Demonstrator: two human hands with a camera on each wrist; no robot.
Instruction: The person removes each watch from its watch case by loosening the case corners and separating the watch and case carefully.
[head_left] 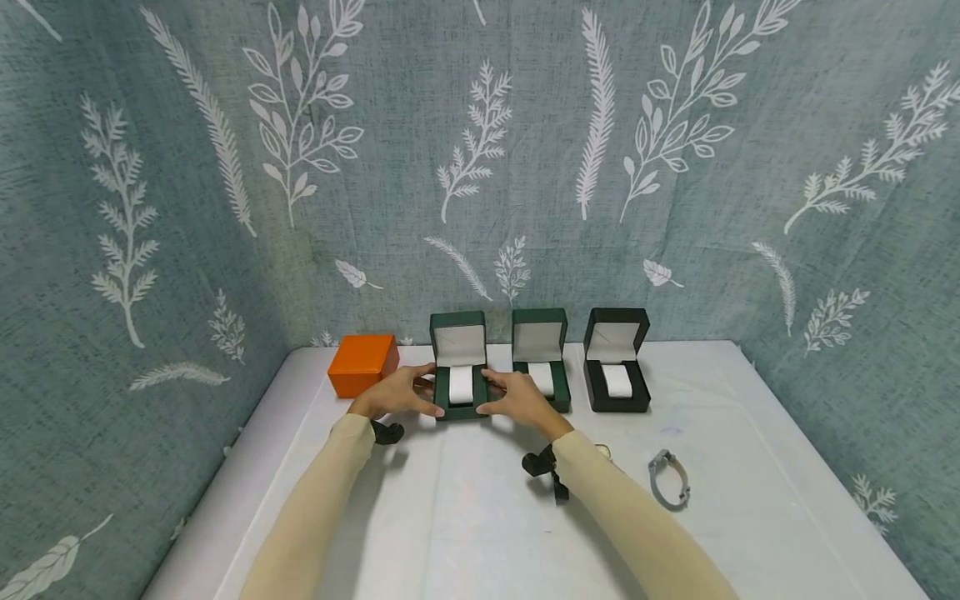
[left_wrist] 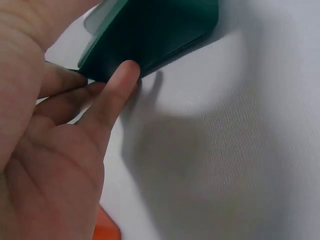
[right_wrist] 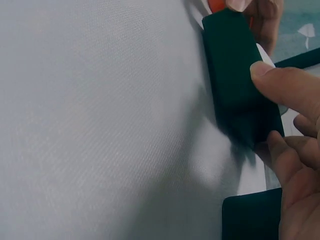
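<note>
An open green watch box (head_left: 462, 412) with a white cushion (head_left: 461, 385) inside stands on the white table, its lid raised at the back. My left hand (head_left: 393, 393) grips its left side, thumb near the front corner. On the opposite side my right hand (head_left: 525, 402) holds the box, with the thumb on the front in the right wrist view. The green wall (left_wrist: 170, 30) shows above the left fingertips in the left wrist view. A second open green watch box (head_left: 540, 317) is just right of my right hand, partly covered by it.
An orange box (head_left: 363, 367) sits behind my left hand. Further right stands an open black watch box (head_left: 618, 404) with a white cushion. A grey wristwatch (head_left: 663, 457) lies at the right. Another watch (head_left: 603, 451) is mostly hidden by my right sleeve. Patterned cloth (head_left: 480, 167) rises behind the table.
</note>
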